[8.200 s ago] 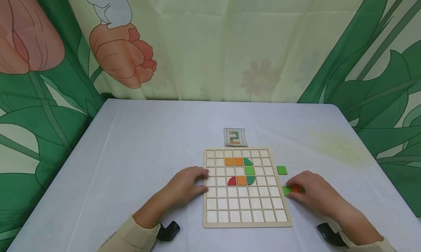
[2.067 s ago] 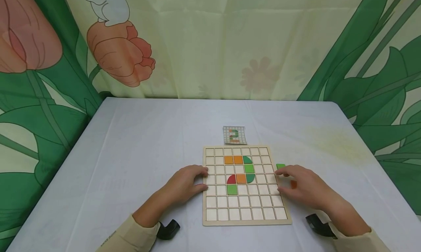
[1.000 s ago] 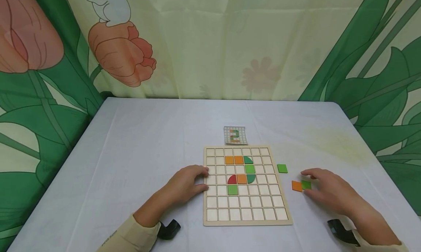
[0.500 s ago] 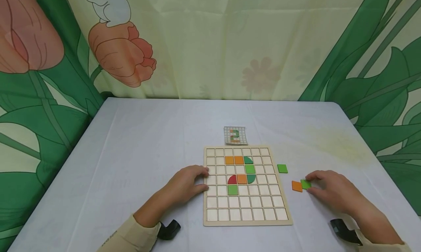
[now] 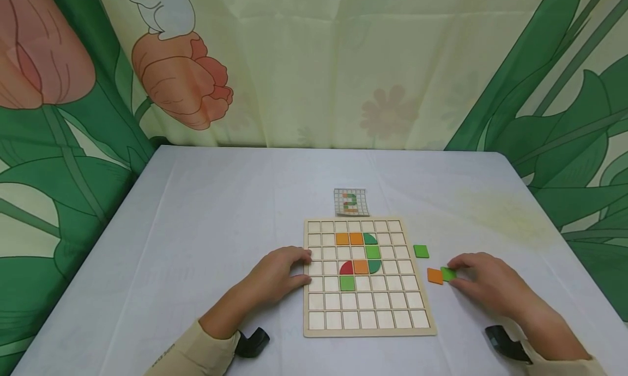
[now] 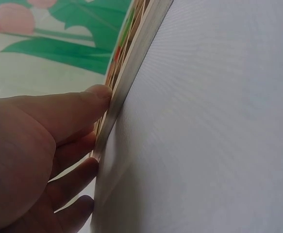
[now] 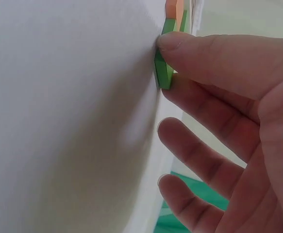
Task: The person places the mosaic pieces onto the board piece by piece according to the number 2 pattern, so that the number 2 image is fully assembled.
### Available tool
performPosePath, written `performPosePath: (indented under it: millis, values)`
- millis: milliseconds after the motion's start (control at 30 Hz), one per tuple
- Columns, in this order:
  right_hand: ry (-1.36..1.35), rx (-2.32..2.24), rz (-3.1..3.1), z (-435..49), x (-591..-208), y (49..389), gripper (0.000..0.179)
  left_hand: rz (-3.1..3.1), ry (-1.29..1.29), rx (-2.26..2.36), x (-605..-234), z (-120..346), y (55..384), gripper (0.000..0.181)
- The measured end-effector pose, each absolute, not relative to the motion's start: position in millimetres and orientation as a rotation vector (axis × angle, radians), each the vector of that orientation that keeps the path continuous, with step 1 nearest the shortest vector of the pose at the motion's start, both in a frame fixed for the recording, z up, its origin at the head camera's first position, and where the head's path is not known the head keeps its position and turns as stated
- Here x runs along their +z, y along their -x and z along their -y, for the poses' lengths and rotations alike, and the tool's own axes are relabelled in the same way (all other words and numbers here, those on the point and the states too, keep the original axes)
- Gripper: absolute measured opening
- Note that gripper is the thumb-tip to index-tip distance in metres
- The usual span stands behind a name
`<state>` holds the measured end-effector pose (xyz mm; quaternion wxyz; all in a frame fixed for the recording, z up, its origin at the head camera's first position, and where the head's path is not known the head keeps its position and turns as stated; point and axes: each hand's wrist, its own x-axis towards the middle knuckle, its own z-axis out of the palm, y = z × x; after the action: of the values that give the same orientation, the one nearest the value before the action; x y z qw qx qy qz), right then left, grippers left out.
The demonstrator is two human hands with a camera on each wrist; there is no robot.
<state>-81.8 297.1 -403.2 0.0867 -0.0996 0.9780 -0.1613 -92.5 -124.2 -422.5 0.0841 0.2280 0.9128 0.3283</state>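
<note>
My left hand (image 5: 275,275) rests at the left edge of a wooden grid board (image 5: 343,332), thumb and fingertips against its rim (image 6: 136,53). My right hand (image 5: 495,283) pinches a green square tile (image 5: 447,274) between thumb and forefinger, low over the table right of the board; the other fingers stay apart from it (image 7: 163,70). An orange square tile (image 5: 434,276) lies against the green one's left side. Inside the grid are orange squares (image 5: 356,238), green squares (image 5: 347,283), dark green rounded pieces (image 5: 370,238) and a red rounded piece (image 5: 346,267).
Another green square tile (image 5: 421,251) lies close to the board's right edge. Behind the board is a small pattern card (image 5: 350,202) with a coloured figure on a grid. A white cloth (image 5: 221,201) covers the table, and a printed curtain (image 5: 304,65) hangs behind.
A green square has gone onto the board below the red piece. My right hand then moved right, took hold of another green tile, and that tile and the orange one shifted left. Left hand stayed.
</note>
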Motion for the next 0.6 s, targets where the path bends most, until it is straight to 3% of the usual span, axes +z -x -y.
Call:
performPosePath:
  millis: [600]
  values:
    - [0.332,-0.489,-2.928,-282,-404,85,0.024,-2.714,-0.673,0.984,-422,124,93,0.027]
